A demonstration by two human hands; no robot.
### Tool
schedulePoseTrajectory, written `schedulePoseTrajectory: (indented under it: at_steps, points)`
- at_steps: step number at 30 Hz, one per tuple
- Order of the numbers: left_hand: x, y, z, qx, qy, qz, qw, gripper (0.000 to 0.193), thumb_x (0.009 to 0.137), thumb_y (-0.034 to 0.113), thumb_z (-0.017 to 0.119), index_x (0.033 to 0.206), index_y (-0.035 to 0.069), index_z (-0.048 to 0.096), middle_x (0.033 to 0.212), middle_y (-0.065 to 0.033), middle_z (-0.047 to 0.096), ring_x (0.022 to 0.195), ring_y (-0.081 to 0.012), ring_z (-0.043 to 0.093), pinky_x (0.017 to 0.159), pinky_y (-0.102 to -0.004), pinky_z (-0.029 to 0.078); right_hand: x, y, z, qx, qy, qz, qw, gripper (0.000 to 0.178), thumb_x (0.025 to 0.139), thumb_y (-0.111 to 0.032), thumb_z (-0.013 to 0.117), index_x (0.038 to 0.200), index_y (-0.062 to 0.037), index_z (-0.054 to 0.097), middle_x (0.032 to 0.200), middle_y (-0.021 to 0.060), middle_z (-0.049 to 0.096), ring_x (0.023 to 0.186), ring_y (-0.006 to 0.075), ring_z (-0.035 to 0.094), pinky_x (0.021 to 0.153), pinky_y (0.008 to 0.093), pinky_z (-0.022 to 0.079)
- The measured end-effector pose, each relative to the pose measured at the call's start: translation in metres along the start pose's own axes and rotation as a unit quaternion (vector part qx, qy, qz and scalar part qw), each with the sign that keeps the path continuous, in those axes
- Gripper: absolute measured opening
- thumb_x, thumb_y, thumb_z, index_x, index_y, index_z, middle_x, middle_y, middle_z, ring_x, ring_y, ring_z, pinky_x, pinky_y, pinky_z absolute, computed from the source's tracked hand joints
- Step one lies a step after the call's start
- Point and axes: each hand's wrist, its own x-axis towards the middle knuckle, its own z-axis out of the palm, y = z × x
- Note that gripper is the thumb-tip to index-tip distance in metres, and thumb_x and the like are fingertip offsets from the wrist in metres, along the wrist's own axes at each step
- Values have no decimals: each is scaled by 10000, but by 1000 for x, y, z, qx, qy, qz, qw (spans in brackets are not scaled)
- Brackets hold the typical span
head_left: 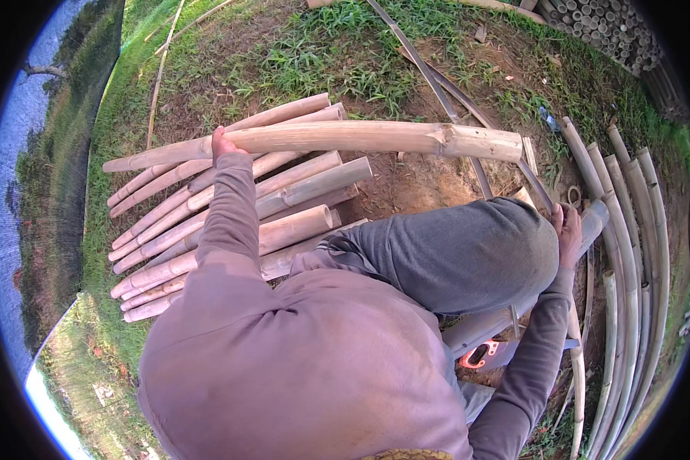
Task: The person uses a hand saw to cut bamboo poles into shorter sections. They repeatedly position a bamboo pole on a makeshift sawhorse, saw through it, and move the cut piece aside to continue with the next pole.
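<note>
We see a long bamboo pole lying crosswise in front of the body, thicker end to the right, narrower end out to the left above a row of shorter poles. The left hand is on it toward that narrower end; its fingers are closed on the pole, though their tips are hidden from us. We take this hold, well apart from the thick end, as a way of steadying the length and keeping it from rolling. The pole passes over a long metal bar, which probably bears some of its weight. The right hand is beyond the bent knee, its fingers curled at the lower end of a dark strip near the pole's thick end; we cannot tell whether they pinch it. The shorter poles lie side by side on the ground, perhaps so that they stay sorted. More poles lie at the right, apparently kept out of the way, and a handsaw with an orange handle is beside the leg, where we judge it easy to reach.
</note>
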Motion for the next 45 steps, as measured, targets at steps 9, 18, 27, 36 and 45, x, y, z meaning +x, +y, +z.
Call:
schedulePoseTrajectory:
  at_steps: [9, 18, 27, 36, 45]
  points:
    - [-23, 45, -109, 675, 245, 71, 692, 937, 869, 668, 748, 1595, 145, 470, 1618, -151, 506, 1461, -344, 484, 1232, -558, 343, -164, 152, -70, -106, -37, 238, 965, 419, 1067, -401, 634, 1197, -9, 705, 1123, 199, 734, 1053, 345, 699, 934, 462, 531]
    - [-84, -104, -18, 831, -215, 219, 465, 903, 926, 811, 570, 1637, 270, 441, 1684, -129, 432, 1580, -357, 331, 1263, -653, 212, -298, 147, -82, -84, 51, 384, 918, 412, 1044, -397, 666, 1170, -7, 708, 1127, 212, 732, 1070, 382, 703, 957, 475, 534]
    - [-249, -225, 184, 415, -674, 362, 492, 528, 969, 293, 794, 1389, 23, 624, 1273, -186, 700, 1136, -311, 696, 967, -400, 558, -396, 111, -17, -102, 220, 542, 804, 283, 986, -297, 724, 1116, -46, 750, 1096, 187, 729, 1060, 345, 699, 956, 449, 543]
    - [-766, -333, 268, 200, -871, 406, -192, 731, 869, 437, 819, 1444, 80, 543, 1290, -196, 681, 1179, -424, 671, 1037, -506, 537, -398, 79, 16, -40, 105, 639, 761, 324, 946, -341, 748, 1125, -72, 730, 1150, 144, 712, 1131, 357, 684, 986, 466, 545]
    - [-893, -505, 130, 327, -829, 435, -129, 871, 755, 445, 896, 1441, 73, 510, 1326, -250, 681, 1198, -445, 679, 1052, -494, 550, -397, 83, 62, -120, -168, 537, 818, 290, 1027, -290, 568, 1179, -87, 708, 1184, 147, 744, 1191, 334, 688, 983, 524, 504]
